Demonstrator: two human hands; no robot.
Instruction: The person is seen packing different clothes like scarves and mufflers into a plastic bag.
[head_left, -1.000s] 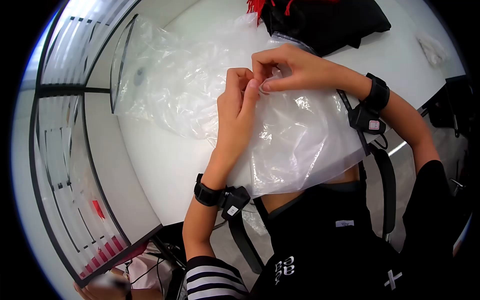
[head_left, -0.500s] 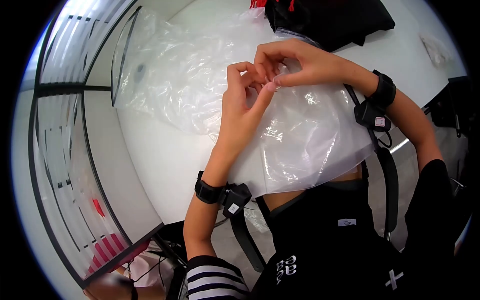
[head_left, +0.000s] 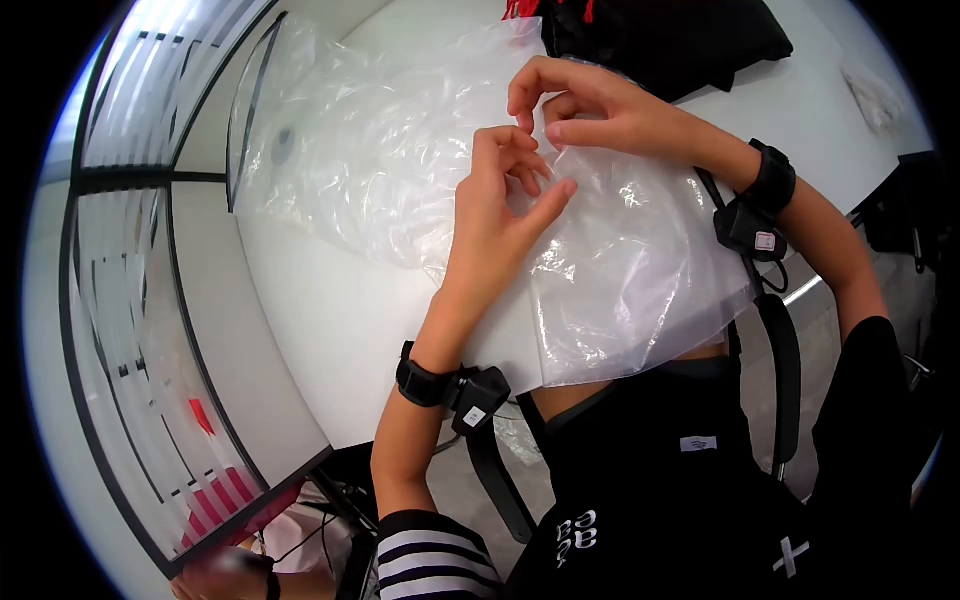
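Note:
A clear plastic bag [head_left: 625,270] lies flat at the table's near edge, and its lower part hangs over my lap. Above its upper left part is my left hand [head_left: 505,205], with fingers bent and the thumb held apart from them. Just up and to the right, my right hand [head_left: 610,115] hovers over the bag's top, its index finger curved and separate from the thumb. A thin raised fold of the bag shows under the right thumb; whether they touch is hard to see. Crumpled clear plastic [head_left: 370,150] spreads to the left of both hands.
A folded black cloth item [head_left: 670,45] with red tassels [head_left: 522,8] lies at the table's back. A small clear packet [head_left: 872,100] sits at the far right. On the left stands a black-framed partition [head_left: 200,180]. Another person's arm [head_left: 300,585] shows at the lower left.
My hands, pinched together at the bag's top before, have come apart. The right hand has risen slightly, and the left fingers and thumb have spread and shifted to the right.

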